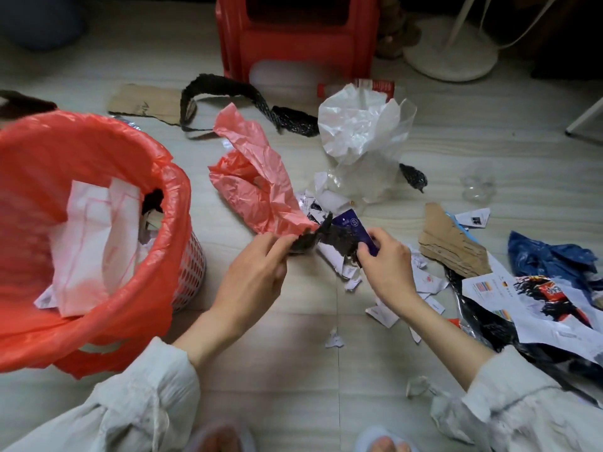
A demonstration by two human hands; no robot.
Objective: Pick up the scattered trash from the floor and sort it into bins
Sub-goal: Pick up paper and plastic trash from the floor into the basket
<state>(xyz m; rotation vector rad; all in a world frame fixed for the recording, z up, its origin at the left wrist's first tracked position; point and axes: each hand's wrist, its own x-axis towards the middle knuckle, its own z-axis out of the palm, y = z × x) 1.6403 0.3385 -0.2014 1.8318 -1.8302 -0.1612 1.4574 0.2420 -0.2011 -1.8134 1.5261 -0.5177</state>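
White papers point(94, 243) inside red-lined bin point(182, 203). Left hand point(254, 275) pinching black scrap point(306, 243); right hand point(388, 265) pinching same scrap and blue card point(357, 230).

- bin point(182, 203) at left on the floor point(293, 370), paper point(94, 243) inside
- stool point(297, 37) behind
- cardboard point(450, 246) at right among paper scraps point(381, 313)

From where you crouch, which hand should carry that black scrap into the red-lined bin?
Left, probably. The left hand already pinches the black scrap and is nearer the red-lined bin. The right hand grips a purple packet on the far side.
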